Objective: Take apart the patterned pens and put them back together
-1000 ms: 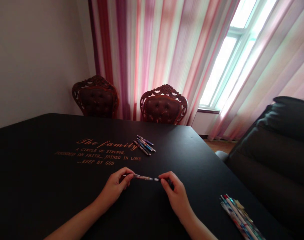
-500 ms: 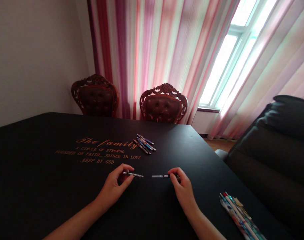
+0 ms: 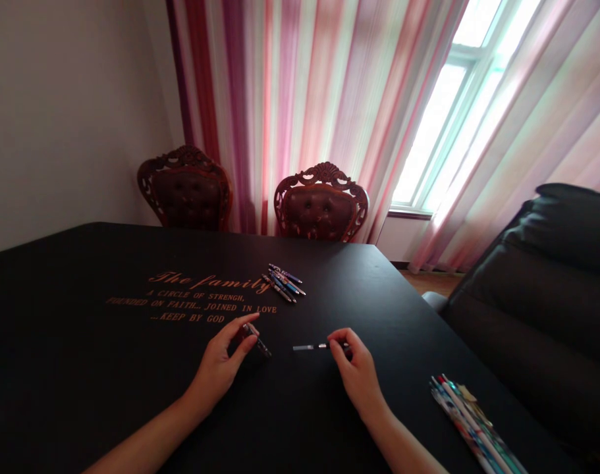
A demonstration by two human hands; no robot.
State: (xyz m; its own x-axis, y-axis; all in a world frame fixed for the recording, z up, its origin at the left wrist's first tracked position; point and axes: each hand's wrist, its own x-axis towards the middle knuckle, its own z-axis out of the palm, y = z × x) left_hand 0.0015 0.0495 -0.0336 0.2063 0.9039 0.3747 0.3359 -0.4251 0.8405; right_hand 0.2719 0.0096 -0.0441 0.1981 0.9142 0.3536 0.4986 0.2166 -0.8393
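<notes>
My left hand (image 3: pixel 226 359) grips a dark patterned pen barrel (image 3: pixel 263 346) near its upper end. The barrel slants down to the right, and my index finger stretches out above it. To the right, my right hand (image 3: pixel 355 359) pinches a slim pen refill (image 3: pixel 304 347) between thumb and fingertips. Its pale translucent tube points left toward the barrel, with a gap between the two. The refill's right end is hidden by my fingers. Both pieces are held low over the black table (image 3: pixel 290 421).
Several pens (image 3: pixel 284 284) lie in a loose pile beyond my hands. At the near right are more pens in a bundle (image 3: pixel 470 421). Two carved chairs (image 3: pixel 322 205) stand behind the table, and a black leather seat (image 3: pixel 531 296) is on the right.
The barrel in my left hand has swung from nearly level to a steep downward slant, and my index finger has lifted. My right hand has shifted slightly left with the refill.
</notes>
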